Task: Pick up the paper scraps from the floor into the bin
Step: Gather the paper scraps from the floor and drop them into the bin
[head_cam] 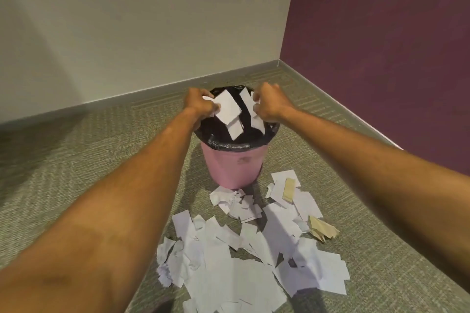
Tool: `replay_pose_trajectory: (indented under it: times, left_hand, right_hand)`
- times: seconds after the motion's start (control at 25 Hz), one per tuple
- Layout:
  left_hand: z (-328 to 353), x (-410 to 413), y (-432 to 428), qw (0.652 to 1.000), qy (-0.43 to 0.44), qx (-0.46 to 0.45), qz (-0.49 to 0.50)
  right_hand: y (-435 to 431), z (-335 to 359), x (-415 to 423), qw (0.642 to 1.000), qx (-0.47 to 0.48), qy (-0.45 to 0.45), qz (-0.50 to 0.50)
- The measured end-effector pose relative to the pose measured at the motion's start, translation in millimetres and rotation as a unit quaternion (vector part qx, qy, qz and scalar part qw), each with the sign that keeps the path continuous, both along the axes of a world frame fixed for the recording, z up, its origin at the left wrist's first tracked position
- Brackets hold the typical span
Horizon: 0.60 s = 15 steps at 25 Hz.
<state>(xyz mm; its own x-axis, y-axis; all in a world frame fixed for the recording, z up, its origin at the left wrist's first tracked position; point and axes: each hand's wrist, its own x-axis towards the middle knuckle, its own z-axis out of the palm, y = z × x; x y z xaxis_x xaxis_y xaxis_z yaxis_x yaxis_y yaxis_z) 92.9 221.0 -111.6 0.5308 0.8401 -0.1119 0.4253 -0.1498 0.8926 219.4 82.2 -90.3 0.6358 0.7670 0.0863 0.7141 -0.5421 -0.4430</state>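
Two bare forearms reach in from the lower corners and meet over the bin (236, 169). At the left of its mouth, the left hand (199, 104) has its grip clamped on white scraps (227, 109), fingers curled round them, and the sheets hang over the black liner (229, 145). One lower piece (235, 130) overlaps them; whether it is held cannot be told. At the right of the mouth, the right hand (269, 104) has its grip pinched together on a white strip (256, 121), which also hangs above the liner. The pink bin stands upright on the carpet (76, 173), near the corner where the cream wall (127, 20) meets the purple wall (381, 33). A pile (229, 269) of torn white paper lies on the floor in front of the bin, between the forearms, with its farthest pieces against the bin's base. On the right side of that pile lie two brown scraps, one (289, 189) near the bin and one (322, 230) closer to the right forearm.
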Motion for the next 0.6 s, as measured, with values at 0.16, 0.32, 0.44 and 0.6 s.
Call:
replay_pose_trajectory:
  times: [0.16,0.32,0.44,0.6]
  left_hand:
    - [-7.7,11.1,-4.1,0.999,-0.019,0.012,-0.033]
    - [-15.7,-1.7,-13.8,0.995,-0.070,0.064,-0.038]
    - [-38.6,-34.3,-39.2,0.991,-0.107,0.073,0.017]
    - [-119.7,-81.8,-73.4,0.965,0.101,0.192,0.147]
  right_hand:
    - [-1.5,-10.0,0.8,0.999,0.014,0.016,0.045]
    - [-24.8,-5.8,-10.9,0.995,0.040,0.031,0.090]
    - [-57.4,-17.0,-27.6,0.966,-0.029,0.181,0.183]
    - [-82.8,-89.7,-42.5,0.935,-0.204,0.068,0.281]
